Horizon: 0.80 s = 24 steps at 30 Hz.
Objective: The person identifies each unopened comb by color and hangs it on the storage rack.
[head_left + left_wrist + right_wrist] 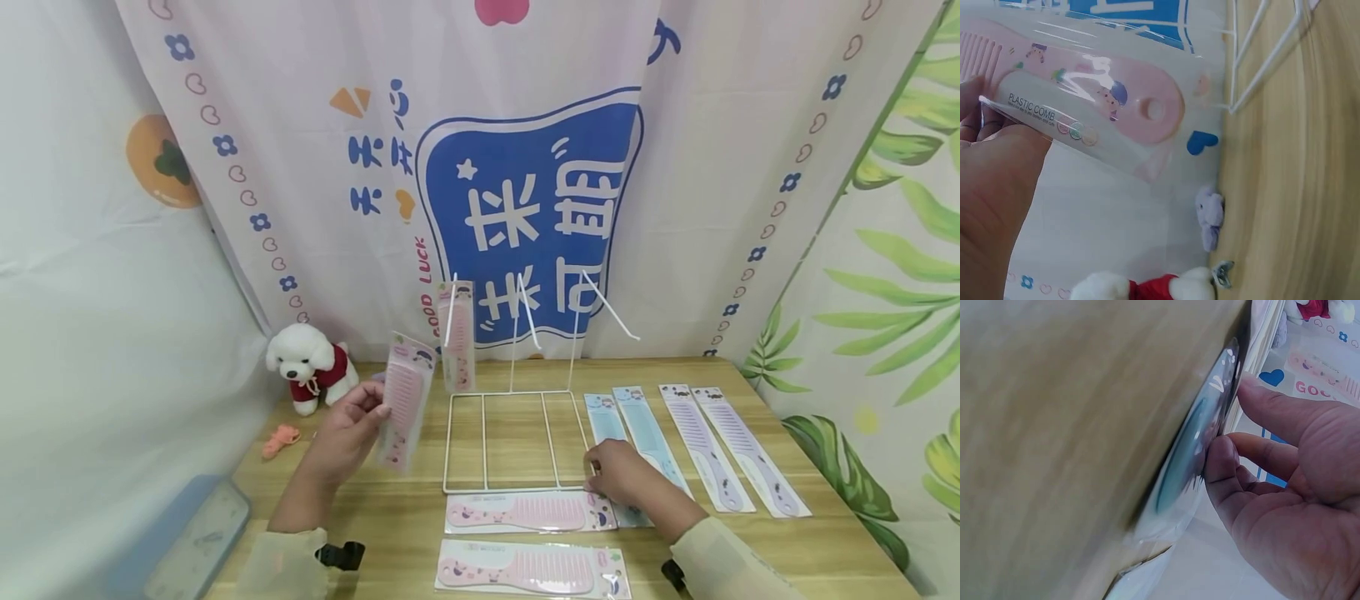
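In the head view, my left hand (356,429) pinches a packaged pink comb (405,404) by its edge, upright in the air left of the white wire rack (525,392). The left wrist view shows the handle of this comb (1129,103) through clear film. Another packaged pink comb (460,337) hangs from the rack's left hook. With curled fingers, my right hand (626,475) holds the rack's front right corner; the exact contact is partly hidden. Close by it, a blue comb packet (1188,450) lies under the hand in the right wrist view.
Two packaged pink combs (525,512) lie in front of the rack. Blue comb packets (648,429) and purple comb packets (705,450) lie to the right. A white toy dog (303,354), an orange item (281,440) and a translucent box (198,533) are at left.
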Available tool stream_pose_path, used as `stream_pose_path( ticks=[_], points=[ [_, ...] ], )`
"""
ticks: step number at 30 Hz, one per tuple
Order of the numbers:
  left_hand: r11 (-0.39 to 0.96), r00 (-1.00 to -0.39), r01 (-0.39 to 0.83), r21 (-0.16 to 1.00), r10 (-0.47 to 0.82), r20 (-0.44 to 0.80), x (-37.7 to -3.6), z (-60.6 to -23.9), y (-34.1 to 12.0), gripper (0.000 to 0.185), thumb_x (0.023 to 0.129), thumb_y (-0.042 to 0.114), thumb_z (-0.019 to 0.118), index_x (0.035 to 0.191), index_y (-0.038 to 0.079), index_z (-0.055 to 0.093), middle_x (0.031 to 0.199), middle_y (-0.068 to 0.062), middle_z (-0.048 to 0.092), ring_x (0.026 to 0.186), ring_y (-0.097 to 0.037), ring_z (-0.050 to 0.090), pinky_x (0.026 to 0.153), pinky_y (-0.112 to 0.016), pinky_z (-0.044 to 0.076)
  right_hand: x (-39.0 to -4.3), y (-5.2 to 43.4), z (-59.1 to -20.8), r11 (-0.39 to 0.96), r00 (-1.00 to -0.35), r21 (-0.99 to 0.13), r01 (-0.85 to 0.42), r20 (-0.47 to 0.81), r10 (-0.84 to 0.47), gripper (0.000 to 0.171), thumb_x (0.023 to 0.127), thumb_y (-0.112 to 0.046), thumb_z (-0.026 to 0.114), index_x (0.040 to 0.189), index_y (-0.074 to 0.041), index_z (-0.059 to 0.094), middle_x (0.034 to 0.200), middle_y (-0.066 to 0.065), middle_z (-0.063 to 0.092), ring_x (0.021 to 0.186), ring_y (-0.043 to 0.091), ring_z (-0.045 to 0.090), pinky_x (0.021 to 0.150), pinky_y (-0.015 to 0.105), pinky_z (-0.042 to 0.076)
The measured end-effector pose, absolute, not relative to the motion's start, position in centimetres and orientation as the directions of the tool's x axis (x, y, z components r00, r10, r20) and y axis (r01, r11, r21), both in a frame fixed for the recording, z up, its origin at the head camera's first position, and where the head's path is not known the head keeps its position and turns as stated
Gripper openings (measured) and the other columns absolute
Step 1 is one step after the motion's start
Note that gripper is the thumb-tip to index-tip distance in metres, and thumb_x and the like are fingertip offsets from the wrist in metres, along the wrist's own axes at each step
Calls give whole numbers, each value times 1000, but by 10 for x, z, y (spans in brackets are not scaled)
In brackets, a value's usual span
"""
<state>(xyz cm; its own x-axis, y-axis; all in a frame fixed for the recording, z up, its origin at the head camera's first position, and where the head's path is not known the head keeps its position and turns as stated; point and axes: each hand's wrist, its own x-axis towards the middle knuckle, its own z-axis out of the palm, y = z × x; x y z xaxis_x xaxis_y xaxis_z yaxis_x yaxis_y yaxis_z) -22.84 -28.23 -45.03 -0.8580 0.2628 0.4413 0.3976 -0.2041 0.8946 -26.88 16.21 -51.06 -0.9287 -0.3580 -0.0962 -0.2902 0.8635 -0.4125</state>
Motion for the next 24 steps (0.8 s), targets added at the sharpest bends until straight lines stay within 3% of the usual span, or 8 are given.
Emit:
stream_pose_path(
  ticks=[4, 7, 18, 24],
  points=[
    [-47, -872, 417, 908, 260, 414, -225, -441, -273, 7, 113, -1, 51, 120, 1, 52, 110, 4, 62, 104, -7, 61, 87, -21, 57, -268, 162, -510, 861, -928, -419, -290, -96, -359, 34, 95, -10, 83, 73, -11, 58, 69, 2, 50, 66, 18, 48, 59, 31, 37],
    [40, -889, 416, 909, 230, 396, -225, -436, -266, 11, 113, 2, 54, 120, -5, 51, 109, 2, 62, 102, -8, 62, 85, -22, 58, -269, 162, -510, 863, -928, -414, -291, -98, -360, 33, 95, -10, 83, 74, -12, 58, 70, 2, 51, 67, 18, 49, 60, 31, 38],
    [86, -909, 391, 917, 192, 369, -225, -428, -255, 20, 113, 3, 53, 122, -15, 48, 106, 0, 60, 98, -7, 61, 82, -21, 56, -269, 162, -508, 862, -930, -423, -280, -103, -353, 31, 95, -9, 83, 75, -11, 59, 70, 2, 51, 68, 18, 49, 61, 32, 38],
    [180, -956, 292, 939, 96, 278, -228, -426, -251, 22, 113, 7, 57, 126, -10, 53, 114, -9, 60, 105, -10, 61, 89, -20, 55, -268, 162, -509, 861, -930, -423, -282, -100, -354, 33, 94, -9, 84, 74, -11, 59, 70, 2, 51, 68, 18, 49, 61, 31, 38]
  ],
)
